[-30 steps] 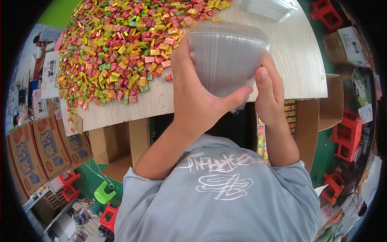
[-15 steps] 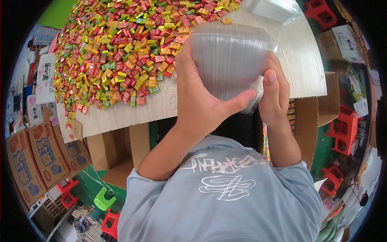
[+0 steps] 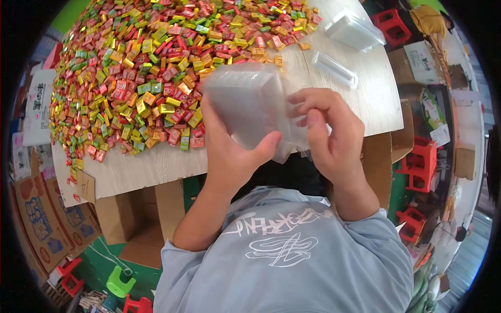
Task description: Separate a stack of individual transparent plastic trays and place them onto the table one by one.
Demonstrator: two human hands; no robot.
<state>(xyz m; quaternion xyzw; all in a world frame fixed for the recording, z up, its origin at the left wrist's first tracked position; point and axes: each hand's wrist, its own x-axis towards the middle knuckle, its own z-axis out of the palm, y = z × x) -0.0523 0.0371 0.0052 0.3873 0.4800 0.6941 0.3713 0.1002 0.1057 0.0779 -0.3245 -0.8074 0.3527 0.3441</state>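
Observation:
My left hand (image 3: pixel 229 146) is closed around a thick nested stack of clear plastic trays (image 3: pixel 242 101), tilted above the near part of the table. Fingers of that hand go behind the stack, while its thumb lies along the near side. At the stack's right end, my right hand (image 3: pixel 334 135) has curled fingers and thumb on a loose clear tray (image 3: pixel 296 133), partly blurred and hard to see. One single clear tray (image 3: pixel 335 70) lies on the table beyond my right hand.
A wide heap of small wrapped candies (image 3: pixel 141 78) in red, yellow, green and orange covers the left of the table (image 3: pixel 378 96). Another stack of clear trays (image 3: pixel 356 31) stands at the far right. Open cardboard boxes (image 3: pixel 143 219) sit under the near edge.
The stack has moved left and turned, its end now facing right. My right hand has come away from the stack's side to its end. A single tray now shows on the table.

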